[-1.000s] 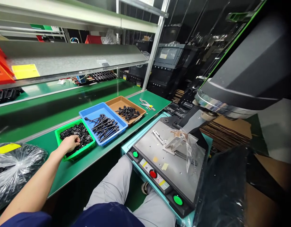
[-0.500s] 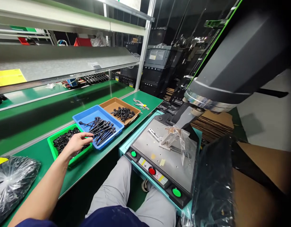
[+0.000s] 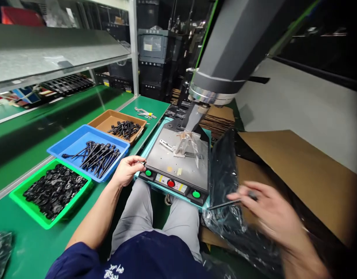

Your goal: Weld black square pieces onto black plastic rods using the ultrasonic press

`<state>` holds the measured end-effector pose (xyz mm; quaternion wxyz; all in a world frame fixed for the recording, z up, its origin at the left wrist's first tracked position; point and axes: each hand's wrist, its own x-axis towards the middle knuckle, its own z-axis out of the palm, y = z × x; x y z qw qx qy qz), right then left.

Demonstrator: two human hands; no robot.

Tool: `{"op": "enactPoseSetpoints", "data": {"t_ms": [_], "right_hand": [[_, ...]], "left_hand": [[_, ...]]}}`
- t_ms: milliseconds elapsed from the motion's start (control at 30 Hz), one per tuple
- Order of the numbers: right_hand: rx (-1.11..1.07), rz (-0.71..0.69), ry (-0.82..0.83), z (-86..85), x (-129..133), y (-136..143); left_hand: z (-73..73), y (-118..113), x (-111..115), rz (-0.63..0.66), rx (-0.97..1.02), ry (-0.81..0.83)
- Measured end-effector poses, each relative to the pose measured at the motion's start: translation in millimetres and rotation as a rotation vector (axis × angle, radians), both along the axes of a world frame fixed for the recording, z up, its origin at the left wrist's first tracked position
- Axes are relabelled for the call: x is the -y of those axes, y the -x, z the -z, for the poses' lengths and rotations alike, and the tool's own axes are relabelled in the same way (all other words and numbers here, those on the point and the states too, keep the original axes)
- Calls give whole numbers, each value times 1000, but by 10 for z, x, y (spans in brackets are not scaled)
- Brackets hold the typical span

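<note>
My left hand (image 3: 130,169) is pinched on a small dark part at the front left corner of the machine's metal plate (image 3: 155,157). On the right, my right hand (image 3: 262,205), blurred, holds a thin black rod (image 3: 222,205) with a thicker head, above a black plastic bag (image 3: 225,170). A green tray (image 3: 47,223) holds small black parts. Behind it, a blue tray (image 3: 65,139) holds long black rods, and a brown tray (image 3: 101,119) holds shorter black pieces. On the plate stands a fixture (image 3: 182,145) wrapped in clear plastic, under the machine's head (image 3: 213,93).
Green buttons (image 3: 196,194) and a red button (image 3: 170,183) line the machine's front. A metal tool (image 3: 145,113) lies on the green table (image 3: 24,248). Cardboard (image 3: 300,166) is at the right; a shelf post (image 3: 134,50) stands behind the table.
The view has turned right. My left hand has moved from the green tray to the machine's front corner. My right hand has come into view with a black rod.
</note>
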<state>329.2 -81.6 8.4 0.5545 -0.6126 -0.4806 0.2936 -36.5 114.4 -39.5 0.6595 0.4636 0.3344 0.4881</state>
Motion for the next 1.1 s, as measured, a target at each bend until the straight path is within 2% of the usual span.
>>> {"op": "enactPoseSetpoints", "data": {"t_ms": [67, 200, 367, 533, 733, 900, 1100], "right_hand": [[-135, -121, 60, 108, -222, 343], [-245, -224, 90, 328, -676, 977], [-369, -349, -9, 485, -928, 1407], [-299, -368, -64, 578, -976, 1474], [136, -216, -143, 577, -924, 1417], [44, -261, -145, 605, -934, 1421], [268, -173, -334, 628, -911, 1438]], "left_hand": [[-10, -159, 25, 84, 22, 2], [-51, -322, 105, 221, 8, -67], [-82, -390, 209, 266, -89, -181], [-114, -418, 262, 260, -138, -193], [-168, -435, 276, 258, -252, -223], [-173, -463, 269, 270, -286, -246], [-139, -527, 246, 296, -277, -192]]}}
